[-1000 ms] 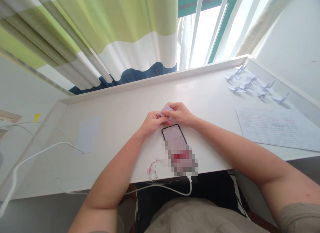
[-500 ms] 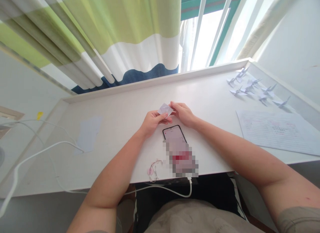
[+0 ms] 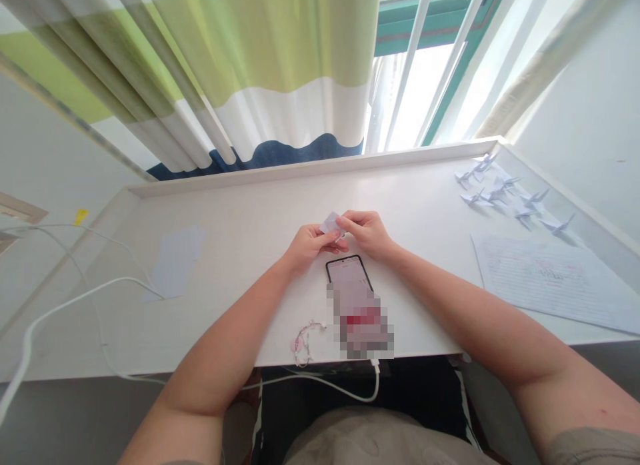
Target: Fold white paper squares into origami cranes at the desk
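A small folded piece of white paper is held up over the middle of the white desk. My left hand pinches its lower part, thumb on top and fingers beneath. From the other side, my right hand grips its right edge between thumb and fingers. Both hands are closed on the paper, and part of it is hidden behind the right thumb and fingers. Just below the hands lies a phone with a lit, partly blurred screen.
Several folded paper cranes stand at the back right, behind lined sheets. A pink-and-white beaded strap lies left of the phone. Plain paper pieces lie at left near a white cable. Another cable plugs into the phone.
My right thumb has moved left onto the front of the folded paper, covering its right corner. My left hand keeps its pinch. The whole view has shifted slightly.
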`<state>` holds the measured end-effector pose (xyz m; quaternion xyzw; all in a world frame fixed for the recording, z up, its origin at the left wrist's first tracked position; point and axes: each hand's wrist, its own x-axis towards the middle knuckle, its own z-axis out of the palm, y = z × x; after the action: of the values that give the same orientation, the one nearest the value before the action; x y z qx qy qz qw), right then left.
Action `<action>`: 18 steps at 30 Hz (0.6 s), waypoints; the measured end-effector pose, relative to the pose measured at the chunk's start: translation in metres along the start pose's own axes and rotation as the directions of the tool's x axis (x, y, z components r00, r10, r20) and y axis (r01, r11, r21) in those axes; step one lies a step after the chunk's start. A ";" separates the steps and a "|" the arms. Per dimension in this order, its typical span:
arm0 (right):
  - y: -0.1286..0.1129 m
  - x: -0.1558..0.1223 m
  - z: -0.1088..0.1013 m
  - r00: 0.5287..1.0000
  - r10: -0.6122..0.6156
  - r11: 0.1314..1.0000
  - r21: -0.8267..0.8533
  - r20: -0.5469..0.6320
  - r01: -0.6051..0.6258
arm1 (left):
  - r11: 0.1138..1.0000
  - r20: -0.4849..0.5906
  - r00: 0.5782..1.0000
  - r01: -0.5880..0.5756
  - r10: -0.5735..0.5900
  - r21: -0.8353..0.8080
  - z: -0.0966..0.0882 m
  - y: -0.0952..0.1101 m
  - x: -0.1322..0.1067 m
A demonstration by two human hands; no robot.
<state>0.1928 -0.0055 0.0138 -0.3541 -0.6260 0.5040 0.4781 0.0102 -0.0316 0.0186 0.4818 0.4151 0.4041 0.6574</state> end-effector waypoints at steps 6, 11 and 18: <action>-0.001 0.000 0.001 1.000 -0.005 0.999 0.042 -0.001 0.005 | 1.000 -0.011 1.000 -0.016 0.016 0.002 0.001 0.000 -0.001; -0.001 -0.003 0.005 1.000 -0.020 1.000 0.021 0.020 0.020 | 0.996 -0.054 0.995 -0.075 0.078 0.056 0.005 0.000 0.000; -0.003 -0.004 0.010 0.999 -0.035 0.999 -0.019 -0.027 0.034 | 0.992 -0.046 0.992 -0.112 0.114 0.052 0.008 -0.002 0.000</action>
<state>0.1847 -0.0132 0.0153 -0.3543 -0.6302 0.4851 0.4919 0.0184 -0.0346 0.0182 0.5106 0.4128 0.4420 0.6112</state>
